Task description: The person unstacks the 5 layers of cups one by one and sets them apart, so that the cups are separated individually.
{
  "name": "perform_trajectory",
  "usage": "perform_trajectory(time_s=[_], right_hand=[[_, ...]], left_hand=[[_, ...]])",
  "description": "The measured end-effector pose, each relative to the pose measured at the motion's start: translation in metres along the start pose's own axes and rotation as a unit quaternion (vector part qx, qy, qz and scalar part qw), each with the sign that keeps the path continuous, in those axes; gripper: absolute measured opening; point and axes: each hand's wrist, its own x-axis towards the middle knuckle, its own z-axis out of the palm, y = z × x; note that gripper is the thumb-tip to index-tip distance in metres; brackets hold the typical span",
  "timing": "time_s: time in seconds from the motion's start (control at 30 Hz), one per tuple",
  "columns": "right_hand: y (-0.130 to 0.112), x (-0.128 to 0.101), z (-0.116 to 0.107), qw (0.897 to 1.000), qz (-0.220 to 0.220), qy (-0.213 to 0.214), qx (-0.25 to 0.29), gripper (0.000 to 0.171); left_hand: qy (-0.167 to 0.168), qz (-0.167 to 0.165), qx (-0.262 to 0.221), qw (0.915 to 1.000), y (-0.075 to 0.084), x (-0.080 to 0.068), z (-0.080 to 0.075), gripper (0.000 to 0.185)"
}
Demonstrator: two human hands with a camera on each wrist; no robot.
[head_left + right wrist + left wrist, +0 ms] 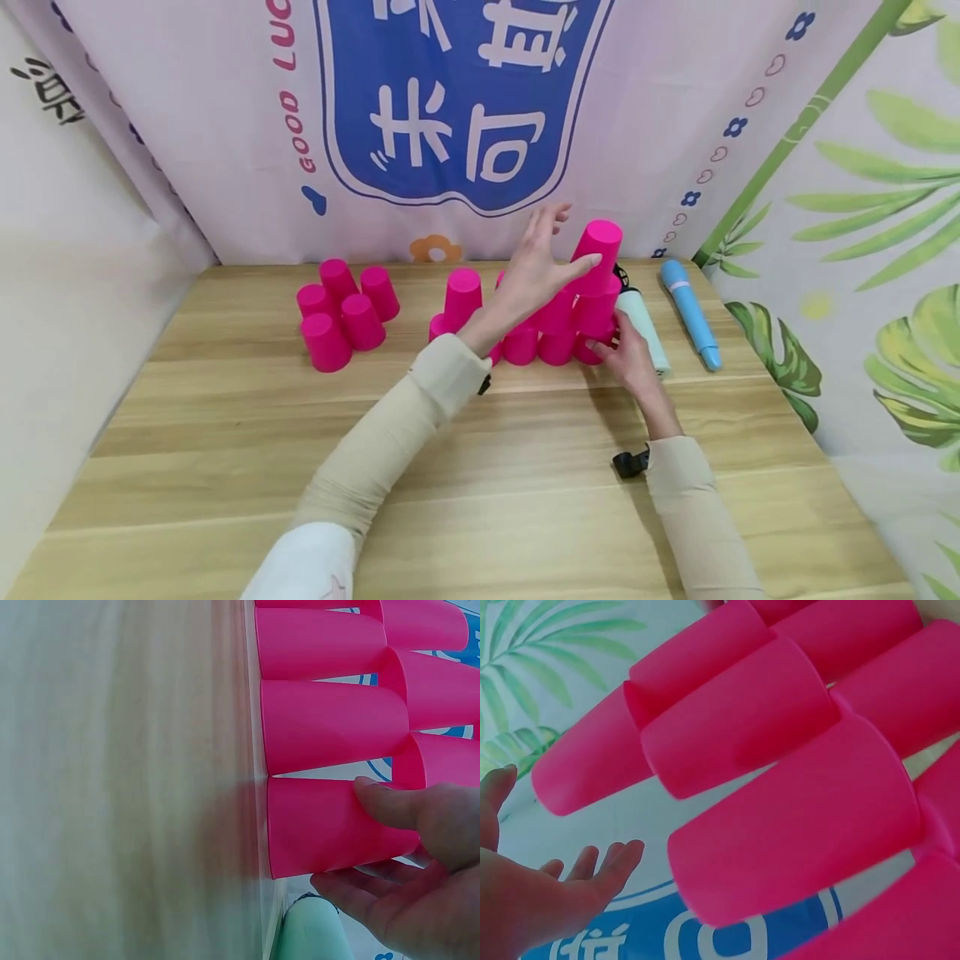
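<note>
Pink plastic cups stand upside down in a stacked wall, with one top cup (603, 237) at its right end. My left hand (531, 271) is beside that cup, thumb and fingers spread wide. In the left wrist view, a gap separates this hand (555, 904) from the top cup (592, 761). Low at the wall's right end, my right hand (632, 358) holds the bottom corner cup (322, 825) between thumb and fingers. That cup rests on the table. My left forearm hides part of the wall in the head view.
Several separate pink cups (363, 321) stand upside down at the left of the wooden table (225, 467). Close to my right hand lies a mint-green bottle (643, 329). A blue, pen-shaped object (692, 312) is farther right. A printed cloth (247, 167) hangs behind the table.
</note>
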Motion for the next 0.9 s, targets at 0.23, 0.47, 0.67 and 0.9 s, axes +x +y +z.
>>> perform_trajectory(time_s=[0.23, 0.47, 0.67, 0.9], right_hand=[[0.0, -0.002, 0.003, 1.0, -0.002, -0.001, 0.006, 0.063], [-0.001, -0.001, 0.003, 1.0, -0.006, 0.005, 0.015, 0.064], [0.0, 0.001, 0.0, 1.0, -0.006, 0.01, 0.006, 0.064], [0.0, 0.002, 0.0, 1.0, -0.003, 0.007, 0.012, 0.065]], left_hand=[[-0.027, -0.012, 0.017, 0.9994, -0.005, 0.01, 0.019, 0.076], [-0.045, -0.013, 0.029, 0.9985, -0.009, 0.013, 0.026, 0.075], [-0.06, -0.023, 0.027, 0.9976, -0.008, 0.015, 0.028, 0.076], [-0.075, -0.037, 0.029, 0.9961, -0.008, 0.016, 0.029, 0.075]])
